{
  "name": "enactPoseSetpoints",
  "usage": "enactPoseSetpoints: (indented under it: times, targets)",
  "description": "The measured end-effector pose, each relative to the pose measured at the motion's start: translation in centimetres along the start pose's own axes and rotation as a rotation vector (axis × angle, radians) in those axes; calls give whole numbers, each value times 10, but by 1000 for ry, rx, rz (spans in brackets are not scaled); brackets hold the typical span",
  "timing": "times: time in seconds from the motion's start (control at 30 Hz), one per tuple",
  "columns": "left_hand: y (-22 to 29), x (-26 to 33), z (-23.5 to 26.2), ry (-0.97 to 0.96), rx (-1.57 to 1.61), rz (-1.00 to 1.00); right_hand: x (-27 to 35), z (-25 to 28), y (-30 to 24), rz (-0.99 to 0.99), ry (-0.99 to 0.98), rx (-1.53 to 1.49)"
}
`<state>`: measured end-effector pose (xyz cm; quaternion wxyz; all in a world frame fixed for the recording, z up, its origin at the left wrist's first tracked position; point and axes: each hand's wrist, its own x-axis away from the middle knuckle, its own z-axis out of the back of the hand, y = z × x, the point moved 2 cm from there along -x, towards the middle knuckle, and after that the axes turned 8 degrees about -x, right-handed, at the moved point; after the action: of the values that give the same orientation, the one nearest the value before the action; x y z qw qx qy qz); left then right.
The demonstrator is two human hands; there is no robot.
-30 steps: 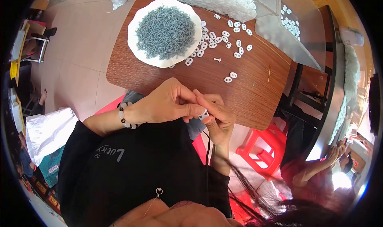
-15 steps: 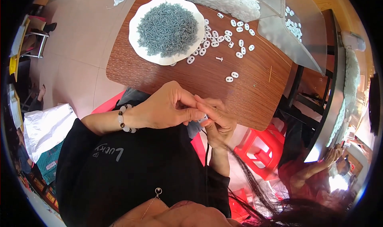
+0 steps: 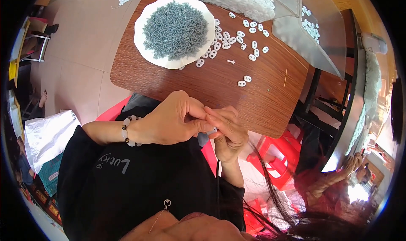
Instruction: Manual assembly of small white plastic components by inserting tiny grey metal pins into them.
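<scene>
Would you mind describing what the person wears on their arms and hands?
Both hands are bare, without gloves. The left hand has a bracelet of white and dark beads at the wrist. A black sleeve reaches the right hand's forearm. Rings cannot be made out.

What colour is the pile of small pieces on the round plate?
The pile of small pieces is grey-blue, on a white plate; the head view shows it.

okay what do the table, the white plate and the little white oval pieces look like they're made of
Table: wood or wood-look laminate, reddish brown with visible grain, slight sheen.
Plate: probably foam or paper, matte white with a wavy rim.
Small oval pieces: likely moulded plastic, smooth white, two holes each.
Grey heap on the plate: looks like metal screws.
</scene>
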<state>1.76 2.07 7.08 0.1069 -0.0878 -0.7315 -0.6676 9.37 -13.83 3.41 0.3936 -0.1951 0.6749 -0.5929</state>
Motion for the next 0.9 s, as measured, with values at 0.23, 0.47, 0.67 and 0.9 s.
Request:
enactPoseSetpoints:
  times: [0.23,0.47,0.67,0.9]
  targets:
    - [-6,-1,-3,56,-5,21,0,-6,-4,-48,33,118]
    - [-15,-16,4,39,33,61,-8,2,12,-173,37,-6]
    - [-12,-22,7,46,140,41,-20,11,19,-289,-97,-410]
    - [-17,-25,5,37,224,102,-20,17,27,-337,-100,-477]
